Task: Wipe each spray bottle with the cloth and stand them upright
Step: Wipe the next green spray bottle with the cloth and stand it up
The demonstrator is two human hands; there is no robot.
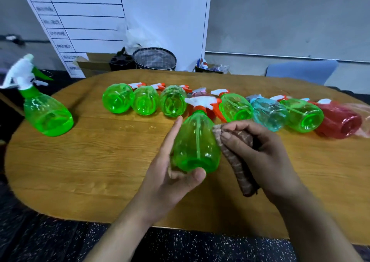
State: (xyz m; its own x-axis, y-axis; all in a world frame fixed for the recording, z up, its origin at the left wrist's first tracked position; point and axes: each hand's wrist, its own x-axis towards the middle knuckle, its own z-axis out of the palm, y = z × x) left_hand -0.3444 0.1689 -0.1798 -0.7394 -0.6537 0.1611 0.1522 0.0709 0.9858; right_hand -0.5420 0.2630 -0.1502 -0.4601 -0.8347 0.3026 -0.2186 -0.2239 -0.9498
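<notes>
Head view: the left hand (170,178) grips a green bottle (197,145) above the near middle of the wooden table (96,161), thumb curled under its base and index finger straight along its left side. The bottle tilts away, its orange-and-white sprayer (202,103) pointing to the far side. The right hand (262,153) clamps a folded brown cloth (234,157), thumb and fingers pinching it, and presses it against the bottle's right side.

Far behind them, a row of bottles lies on its side, bases toward the camera: 3 green ones (145,100) at the left, then 1 green (236,107), 1 pale blue (268,113), 1 green (303,114) and 1 red (338,121) at the right. At the far left edge, 1 green bottle (47,115) with a white sprayer stands upright, well apart from the row.

Beyond the table stand a whiteboard (120,21), a mesh bin (155,59) and a blue chair (302,71).
</notes>
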